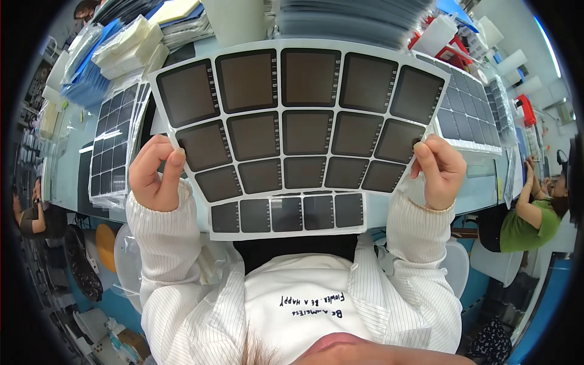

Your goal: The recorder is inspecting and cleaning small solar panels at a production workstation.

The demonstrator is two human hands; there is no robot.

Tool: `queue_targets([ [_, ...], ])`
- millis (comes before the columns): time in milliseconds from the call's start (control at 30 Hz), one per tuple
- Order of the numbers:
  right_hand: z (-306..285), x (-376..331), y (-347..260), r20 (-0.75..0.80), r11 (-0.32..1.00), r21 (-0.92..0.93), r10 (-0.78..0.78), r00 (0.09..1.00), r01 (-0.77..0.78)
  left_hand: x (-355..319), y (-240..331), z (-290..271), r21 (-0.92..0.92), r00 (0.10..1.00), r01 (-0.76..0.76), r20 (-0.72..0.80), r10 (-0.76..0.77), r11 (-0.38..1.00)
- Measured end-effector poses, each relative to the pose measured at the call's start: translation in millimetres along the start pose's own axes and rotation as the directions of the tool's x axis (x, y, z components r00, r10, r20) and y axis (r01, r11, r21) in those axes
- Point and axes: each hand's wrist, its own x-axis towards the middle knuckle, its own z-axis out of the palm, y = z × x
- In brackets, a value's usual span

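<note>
A white-edged sheet (307,131) bearing rows of dark, square panels is held up and tilted toward me. My left hand (157,170) pinches its left edge between thumb and fingers. On the opposite edge, my right hand (439,170) grips it the same way. Below the raised sheet, another sheet of the same pattern (286,214) lies at the near edge of the table, mostly covered from view. Both hands are closed on the raised sheet's sides, above the tabletop.
A stack of similar sheets (114,143) lies at left, another (468,109) at right. Pale packs (129,52) and a tall stack of clear sheets (353,18) stand at the back. A white bottle (435,33) is at back right. A person in green (529,222) sits at far right.
</note>
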Motion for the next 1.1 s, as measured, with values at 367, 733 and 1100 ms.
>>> queue_targets([
  [367, -15, 19, -20, -0.068, 0.999, 0.012, -0.033, 0.997, 0.034, 31, 16, -7, 0.032, 0.993, -0.112, -0.032, 0.113, 0.993],
  [733, -40, 28, -34, -0.178, 0.993, -0.065, -0.105, 0.978, 0.095, 64, 33, 7, 0.019, 0.977, -0.212, -0.012, 0.212, 0.977],
  [1100, -130, 26, -12, -0.223, 0.948, -0.239, 0.156, 0.962, -0.209, 105, 51, 114, -0.179, 0.912, 0.217, 0.389, -0.133, 0.960],
])
